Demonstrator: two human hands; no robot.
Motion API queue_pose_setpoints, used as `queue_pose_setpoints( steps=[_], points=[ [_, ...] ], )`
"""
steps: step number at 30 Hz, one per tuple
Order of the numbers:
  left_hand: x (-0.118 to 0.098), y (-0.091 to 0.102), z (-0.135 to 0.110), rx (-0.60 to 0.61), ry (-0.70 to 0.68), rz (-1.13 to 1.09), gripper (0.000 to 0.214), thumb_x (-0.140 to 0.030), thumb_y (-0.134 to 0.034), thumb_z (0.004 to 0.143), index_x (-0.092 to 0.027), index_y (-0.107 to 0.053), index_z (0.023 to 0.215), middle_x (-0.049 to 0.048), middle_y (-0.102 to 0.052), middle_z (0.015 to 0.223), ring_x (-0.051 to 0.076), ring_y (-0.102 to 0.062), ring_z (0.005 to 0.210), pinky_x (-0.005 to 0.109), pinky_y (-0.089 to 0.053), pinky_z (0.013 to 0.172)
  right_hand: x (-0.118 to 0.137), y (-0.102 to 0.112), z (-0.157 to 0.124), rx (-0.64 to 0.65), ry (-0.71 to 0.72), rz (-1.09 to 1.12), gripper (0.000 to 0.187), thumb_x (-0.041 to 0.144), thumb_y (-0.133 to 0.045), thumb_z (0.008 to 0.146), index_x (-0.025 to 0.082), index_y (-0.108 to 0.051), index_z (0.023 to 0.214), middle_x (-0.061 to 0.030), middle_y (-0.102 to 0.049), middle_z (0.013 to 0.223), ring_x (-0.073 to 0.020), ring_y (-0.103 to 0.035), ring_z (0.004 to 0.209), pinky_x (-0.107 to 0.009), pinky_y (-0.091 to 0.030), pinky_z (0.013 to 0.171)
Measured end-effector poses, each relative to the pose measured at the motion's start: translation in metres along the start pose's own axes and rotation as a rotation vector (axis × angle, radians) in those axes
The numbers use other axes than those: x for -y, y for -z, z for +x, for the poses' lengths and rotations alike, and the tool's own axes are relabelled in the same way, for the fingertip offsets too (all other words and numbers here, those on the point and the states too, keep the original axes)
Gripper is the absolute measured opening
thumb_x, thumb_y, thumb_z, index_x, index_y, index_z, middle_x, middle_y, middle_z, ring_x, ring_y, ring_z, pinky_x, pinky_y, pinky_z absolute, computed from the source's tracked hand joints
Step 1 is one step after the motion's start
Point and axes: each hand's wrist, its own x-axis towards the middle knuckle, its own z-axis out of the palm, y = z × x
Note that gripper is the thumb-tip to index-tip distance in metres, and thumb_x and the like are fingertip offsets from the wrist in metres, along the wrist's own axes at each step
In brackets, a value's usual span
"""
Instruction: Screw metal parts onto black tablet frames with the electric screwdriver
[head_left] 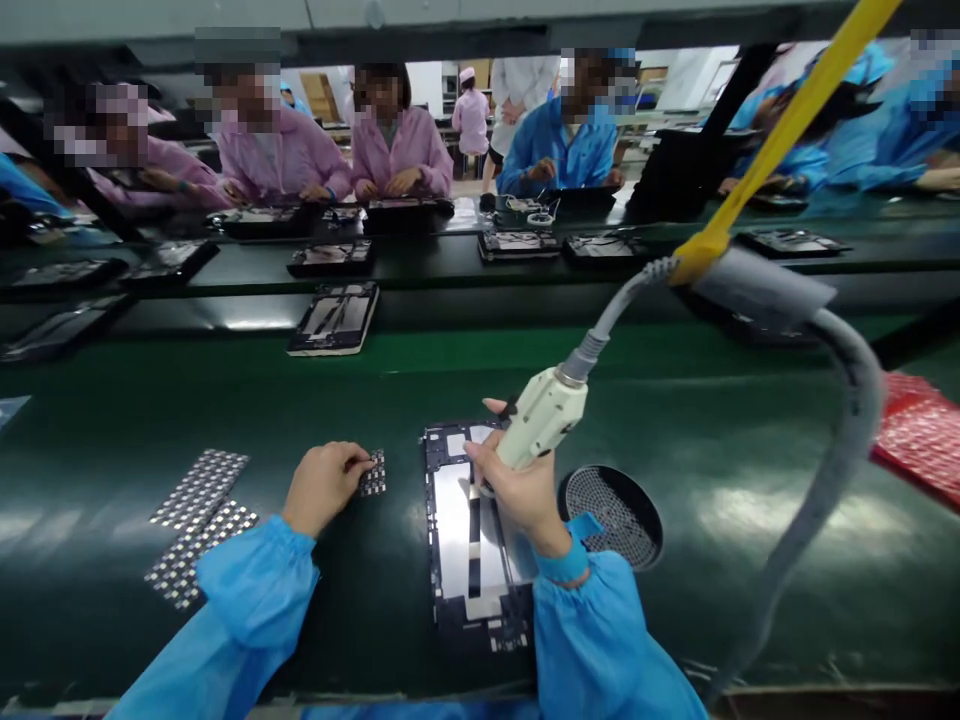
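My right hand is wrapped round a pale electric screwdriver, held tilted over an opened tablet. The screwdriver's tip is hidden behind the hand. The tablet lies flat, with silver plates and a black strip showing inside. To its left, my left hand pinches the edge of a small dark sheet of light-coloured pads on the bench. Two larger sheets of the same look, an upper one and a lower one, lie further left. Beside my right wrist is a round black tray with a perforated grey surface.
A thick grey cable hangs from a yellow strap and loops down the right side. Red wrapping lies at the right edge. Another opened tablet sits farther back. Several people work across the line.
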Motion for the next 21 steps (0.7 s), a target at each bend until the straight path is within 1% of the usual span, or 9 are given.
queue_pose_setpoints(
  steps=[2, 3, 4, 6, 9, 12, 15, 18, 21],
  points=[
    [-0.007, -0.004, -0.011, -0.088, -0.096, 0.036, 0.021, -0.028, -0.054, 0.083, -0.02, -0.073, 0.081, 0.0062, -0.072, 0.085, 0.025, -0.064, 0.087, 0.033, -0.045, 0.078, -0.003, -0.004, 0.001, 0.001, -0.008, -0.003, 0.052, 0.019, -0.072, 0.078, 0.018, -0.052, 0.126, 0.0092, -0.055, 0.052, -0.0099, -0.051, 0.041, -0.024, -0.044, 0.046],
    [-0.011, -0.006, -0.017, -0.119, -0.117, 0.012, 0.021, -0.028, -0.053, 0.083, -0.02, -0.072, 0.081, 0.0058, -0.072, 0.088, 0.024, -0.064, 0.089, 0.033, -0.045, 0.08, -0.005, -0.006, 0.001, 0.002, -0.009, -0.013, 0.052, 0.019, -0.072, 0.078, 0.018, -0.052, 0.126, 0.0094, -0.054, 0.051, -0.01, -0.051, 0.041, -0.024, -0.044, 0.046],
    [-0.016, -0.008, -0.022, -0.136, -0.112, -0.034, 0.02, -0.029, -0.054, 0.084, -0.02, -0.072, 0.081, 0.005, -0.072, 0.089, 0.023, -0.064, 0.088, 0.032, -0.045, 0.08, -0.006, -0.007, 0.002, 0.007, -0.011, -0.027, 0.053, 0.02, -0.072, 0.078, 0.018, -0.052, 0.126, 0.0095, -0.054, 0.051, -0.0102, -0.051, 0.041, -0.024, -0.044, 0.046],
    [-0.025, -0.01, -0.032, -0.132, -0.049, -0.148, 0.019, -0.033, -0.058, 0.083, -0.021, -0.073, 0.082, 0.0029, -0.073, 0.086, 0.02, -0.065, 0.08, 0.03, -0.046, 0.076, -0.009, -0.012, 0.004, 0.019, -0.029, -0.061, 0.053, 0.022, -0.072, 0.077, 0.018, -0.051, 0.126, 0.0094, -0.054, 0.051, -0.0104, -0.05, 0.04, -0.023, -0.044, 0.044],
    [-0.034, -0.014, -0.041, -0.054, 0.053, -0.339, 0.018, -0.036, -0.063, 0.08, -0.022, -0.074, 0.084, 0.0006, -0.073, 0.08, 0.018, -0.064, 0.07, 0.028, -0.047, 0.068, -0.014, -0.02, 0.006, 0.031, -0.058, -0.092, 0.053, 0.023, -0.072, 0.076, 0.018, -0.051, 0.124, 0.0093, -0.054, 0.051, -0.0104, -0.049, 0.039, -0.023, -0.042, 0.042],
    [-0.036, -0.02, -0.044, 0.056, 0.112, -0.547, 0.02, -0.038, -0.064, 0.079, -0.021, -0.074, 0.083, 0.0014, -0.074, 0.081, 0.018, -0.066, 0.073, 0.027, -0.048, 0.069, -0.022, -0.027, 0.008, 0.033, -0.047, -0.13, 0.051, 0.023, -0.072, 0.075, 0.018, -0.053, 0.123, 0.0093, -0.053, 0.052, -0.0106, -0.049, 0.041, -0.024, -0.043, 0.044],
    [-0.036, -0.027, -0.041, 0.149, 0.128, -0.714, 0.021, -0.037, -0.065, 0.077, -0.019, -0.073, 0.08, 0.0032, -0.073, 0.077, 0.018, -0.066, 0.072, 0.027, -0.048, 0.066, -0.03, -0.03, 0.007, 0.031, -0.025, -0.188, 0.046, 0.023, -0.071, 0.075, 0.017, -0.056, 0.118, 0.008, -0.053, 0.053, -0.0113, -0.051, 0.044, -0.025, -0.045, 0.049],
    [-0.04, -0.032, -0.038, 0.185, 0.164, -0.824, 0.02, -0.035, -0.067, 0.074, -0.016, -0.072, 0.079, 0.004, -0.071, 0.07, 0.017, -0.064, 0.063, 0.026, -0.048, 0.06, -0.035, -0.03, 0.005, 0.034, -0.018, -0.231, 0.04, 0.023, -0.071, 0.076, 0.016, -0.059, 0.113, 0.007, -0.053, 0.054, -0.0118, -0.051, 0.046, -0.026, -0.046, 0.051],
    [-0.05, -0.037, -0.034, 0.203, 0.202, -0.919, 0.02, -0.033, -0.07, 0.07, -0.014, -0.069, 0.078, 0.0043, -0.069, 0.067, 0.016, -0.064, 0.059, 0.026, -0.049, 0.059, -0.032, -0.03, 0.003, 0.031, -0.013, -0.23, 0.04, 0.023, -0.071, 0.076, 0.016, -0.059, 0.114, 0.0071, -0.053, 0.054, -0.0116, -0.05, 0.045, -0.026, -0.045, 0.05]
  ],
)
